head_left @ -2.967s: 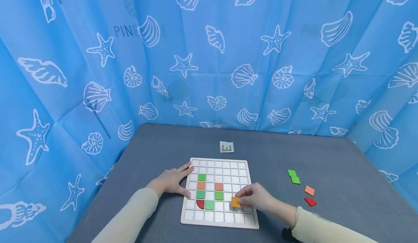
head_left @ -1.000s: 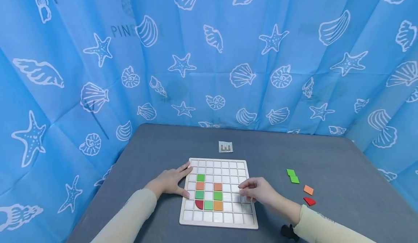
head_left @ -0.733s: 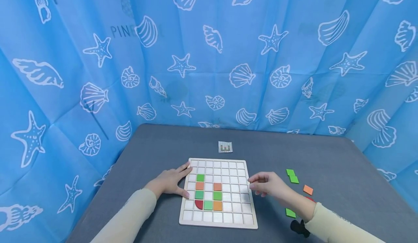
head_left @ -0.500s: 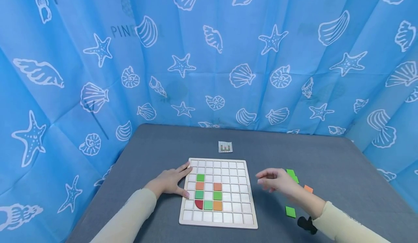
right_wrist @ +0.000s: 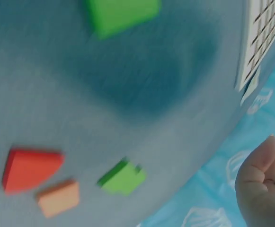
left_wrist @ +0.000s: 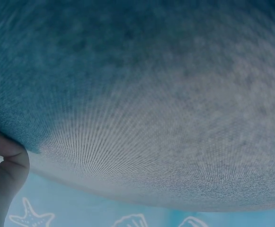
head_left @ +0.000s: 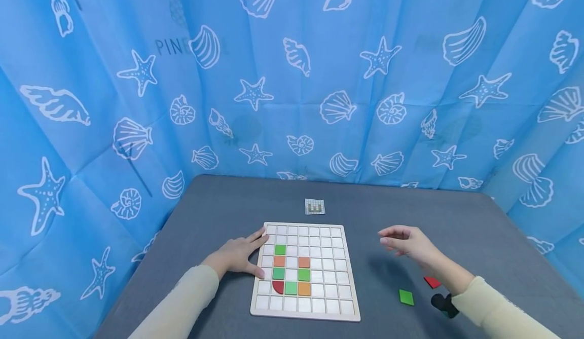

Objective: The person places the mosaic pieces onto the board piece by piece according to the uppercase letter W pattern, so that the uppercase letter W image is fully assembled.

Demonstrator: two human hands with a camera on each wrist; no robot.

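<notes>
A pale gridded board (head_left: 328,298) lies on the grey table. Set in its cells are green, orange and teal square tiles, a red quarter-round tile (head_left: 278,287) and a yellow-orange square tile (head_left: 304,289). My left hand (head_left: 237,255) rests at the board's left edge, fingers spread and touching the rim. Off to the right of the board, my right hand (head_left: 406,240) hovers above the table with loosely bent fingers and nothing in them. Beneath its wrist lie a green tile (head_left: 406,297) and a red tile (head_left: 432,281).
Behind the board lies a small patterned card (head_left: 315,206). The right wrist view shows two touching green tiles (right_wrist: 123,177) and an orange tile (right_wrist: 58,197), hidden by my hand in the head view. A blue shell-print curtain (head_left: 292,75) surrounds the table.
My right hand had pinched the yellow-orange tile over the board; that tile now sits in a lower-row cell. The hand has since moved right, off the board. The left hand has stayed put.
</notes>
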